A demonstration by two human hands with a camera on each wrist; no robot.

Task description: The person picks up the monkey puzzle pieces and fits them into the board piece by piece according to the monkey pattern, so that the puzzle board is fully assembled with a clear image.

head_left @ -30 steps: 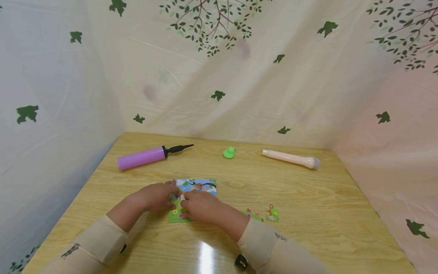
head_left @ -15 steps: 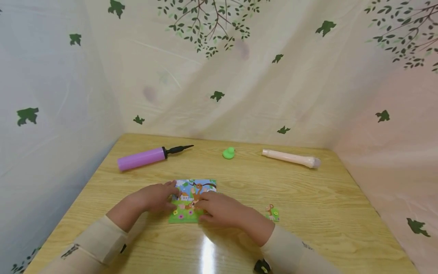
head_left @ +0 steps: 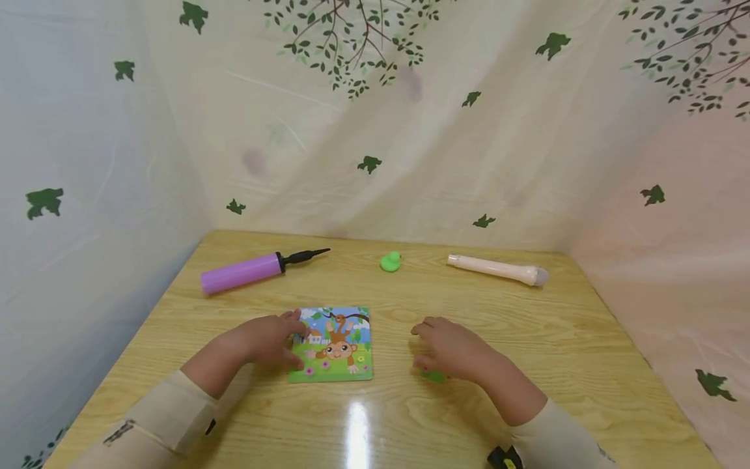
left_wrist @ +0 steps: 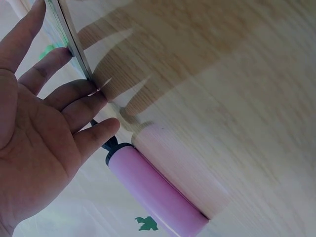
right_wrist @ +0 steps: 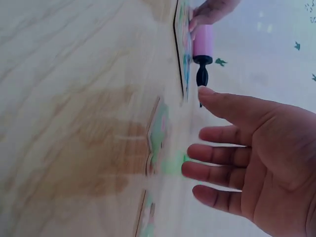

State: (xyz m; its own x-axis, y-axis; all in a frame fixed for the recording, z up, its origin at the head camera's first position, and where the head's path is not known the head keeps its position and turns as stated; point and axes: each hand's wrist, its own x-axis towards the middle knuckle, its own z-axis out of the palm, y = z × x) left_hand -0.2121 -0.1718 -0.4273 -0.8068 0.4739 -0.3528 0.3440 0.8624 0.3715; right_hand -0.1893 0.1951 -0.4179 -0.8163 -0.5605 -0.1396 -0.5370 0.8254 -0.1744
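A square jigsaw board (head_left: 338,348) with a monkey picture lies flat on the table. My left hand (head_left: 271,340) rests at its left edge, fingers spread; in the left wrist view the fingertips (left_wrist: 64,55) meet the board's edge. To the board's right, my right hand (head_left: 454,348) hovers above loose puzzle pieces, with a green bit of one piece (head_left: 433,376) showing below it. In the right wrist view two pieces stand out, one nearer the board (right_wrist: 159,126) and another farther off (right_wrist: 146,217). The fingers of this hand are loosely extended, with nothing between them.
Along the back of the table (head_left: 556,326) lie a purple hand pump (head_left: 243,273) with a black nozzle, a small green toy duck (head_left: 390,262) and a pale pink microphone-shaped stick (head_left: 498,269). A cloth printed with leaves and branches (head_left: 305,163) hangs behind and at both sides.
My right hand has drawn back from the board and moved right, over the loose pieces, uncovering the monkey picture. The left hand stays at the board's left edge.
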